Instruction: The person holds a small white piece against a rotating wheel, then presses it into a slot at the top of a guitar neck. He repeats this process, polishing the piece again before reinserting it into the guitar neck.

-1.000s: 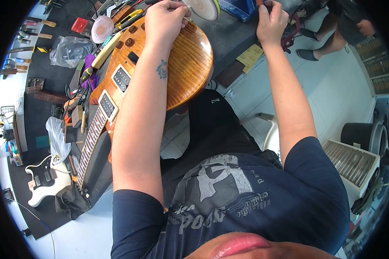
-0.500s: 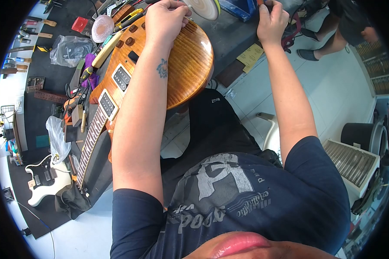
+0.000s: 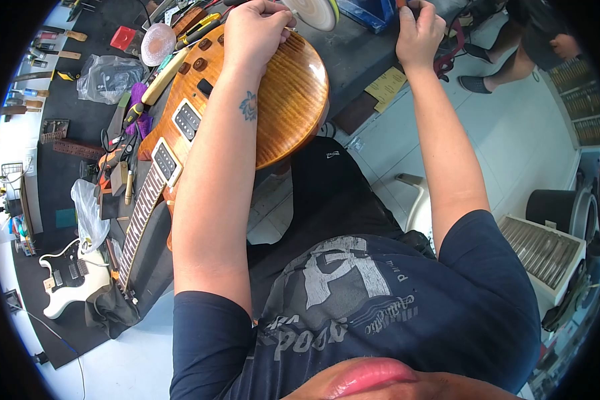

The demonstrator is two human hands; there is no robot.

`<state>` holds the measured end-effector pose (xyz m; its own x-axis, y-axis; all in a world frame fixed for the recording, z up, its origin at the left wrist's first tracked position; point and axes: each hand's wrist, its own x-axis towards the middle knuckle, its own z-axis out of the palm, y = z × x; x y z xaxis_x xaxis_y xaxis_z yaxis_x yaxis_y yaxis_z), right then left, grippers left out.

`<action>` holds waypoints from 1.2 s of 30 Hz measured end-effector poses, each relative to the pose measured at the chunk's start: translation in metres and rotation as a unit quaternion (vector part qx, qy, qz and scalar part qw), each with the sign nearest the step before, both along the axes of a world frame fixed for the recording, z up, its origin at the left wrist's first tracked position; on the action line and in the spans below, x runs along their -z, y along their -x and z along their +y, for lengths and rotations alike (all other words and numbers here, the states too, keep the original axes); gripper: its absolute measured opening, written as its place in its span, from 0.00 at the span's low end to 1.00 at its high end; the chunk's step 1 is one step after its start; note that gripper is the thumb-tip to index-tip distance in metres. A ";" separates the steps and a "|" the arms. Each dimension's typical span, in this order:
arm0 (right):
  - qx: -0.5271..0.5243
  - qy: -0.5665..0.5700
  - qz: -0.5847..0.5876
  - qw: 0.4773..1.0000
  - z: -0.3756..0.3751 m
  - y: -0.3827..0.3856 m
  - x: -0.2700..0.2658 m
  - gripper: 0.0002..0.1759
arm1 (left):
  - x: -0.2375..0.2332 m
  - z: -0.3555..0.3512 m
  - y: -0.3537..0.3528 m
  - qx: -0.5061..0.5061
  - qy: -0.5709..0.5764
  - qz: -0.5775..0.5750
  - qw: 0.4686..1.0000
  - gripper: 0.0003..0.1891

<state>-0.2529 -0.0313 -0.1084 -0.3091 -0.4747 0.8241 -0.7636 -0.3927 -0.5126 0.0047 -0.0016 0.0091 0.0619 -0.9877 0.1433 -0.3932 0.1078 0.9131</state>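
Observation:
An amber, flame-topped electric guitar (image 3: 293,93) lies on the dark bench, its neck pointing down and left. My left hand (image 3: 257,30) is over the far end of its body, fingers curled together in a pinch. A small pale tip shows at those fingers, too small to name. Just beyond them is a round white disc (image 3: 313,12) with a yellow-green rim. My right hand (image 3: 420,32) is farther right, above the bench edge, closed around something whose reddish-brown end shows at the top of the view. The rest of that thing is out of frame.
A white electric guitar body (image 3: 80,283) lies at the lower left. Tools, plastic bags (image 3: 110,79) and a red box (image 3: 123,39) crowd the bench's left part. A blue tray (image 3: 373,13) sits at the top. Another person's legs (image 3: 507,63) are at the upper right.
Both my hands and the amber guitar stay nearly in place. The other person's hand at the upper right has shifted slightly up and left.

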 end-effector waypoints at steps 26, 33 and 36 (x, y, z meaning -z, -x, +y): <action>-0.006 0.004 -0.007 1.000 0.000 -0.001 -0.001 0.13 | -0.001 0.002 0.000 0.002 -0.002 0.007 1.000 0.04; 0.001 0.009 -0.018 1.000 -0.003 0.001 0.004 0.12 | 0.001 0.000 -0.001 -0.003 0.005 0.018 1.000 0.05; 0.000 0.000 -0.030 1.000 -0.004 0.003 0.005 0.12 | 0.002 -0.001 -0.002 -0.007 0.009 0.034 0.999 0.05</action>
